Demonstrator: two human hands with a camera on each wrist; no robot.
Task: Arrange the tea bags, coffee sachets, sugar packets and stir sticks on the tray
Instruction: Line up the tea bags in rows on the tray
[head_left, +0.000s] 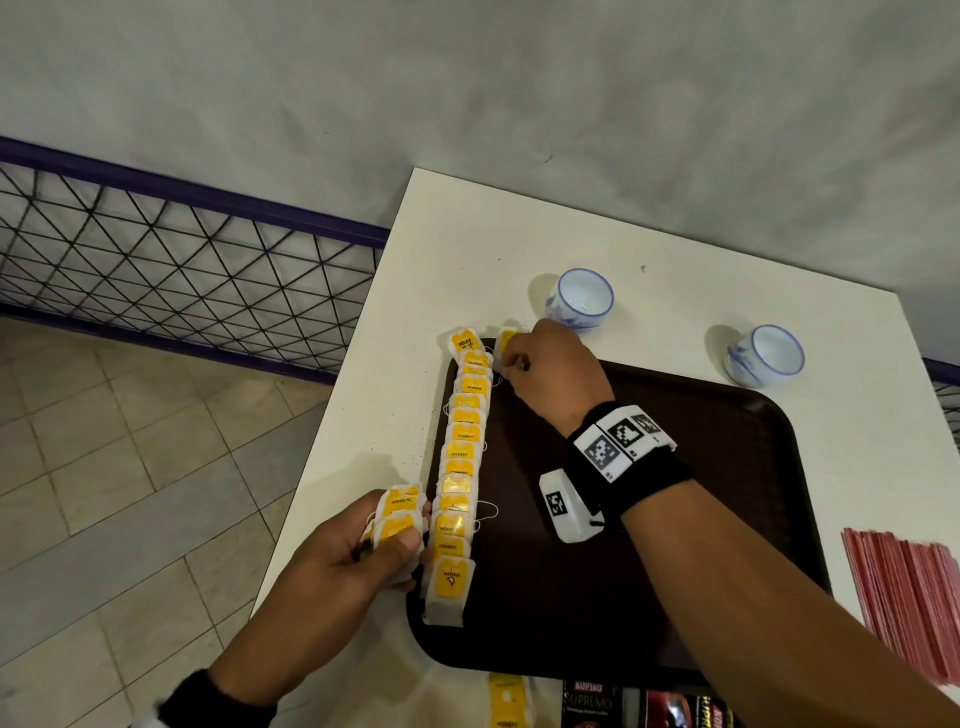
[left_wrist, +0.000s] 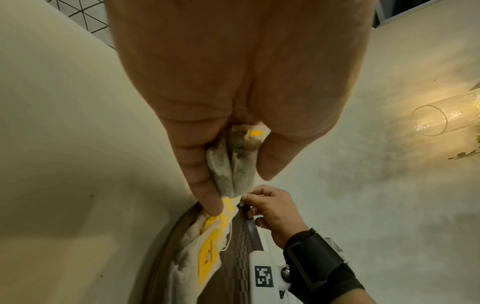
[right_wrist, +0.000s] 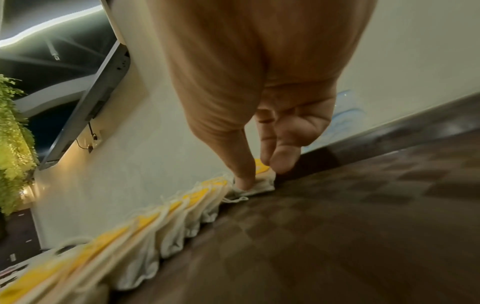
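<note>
The head view was evenly and fairly brightly lit; the 2 cups (head_left: 581, 298) cast soft shadows to their left on the white counter (head_left: 467, 249), and straight edges bowed near the frame's borders; both wrist views were dimmer and yellow-tinted; in the left wrist view a warm glow flared around a glass cylinder (left_wrist: 441, 119) at the right; the right wrist view was smeared, with the tray (right_wrist: 363, 236) and the row of tea bags (right_wrist: 145, 232) blurred toward the bottom.
</note>
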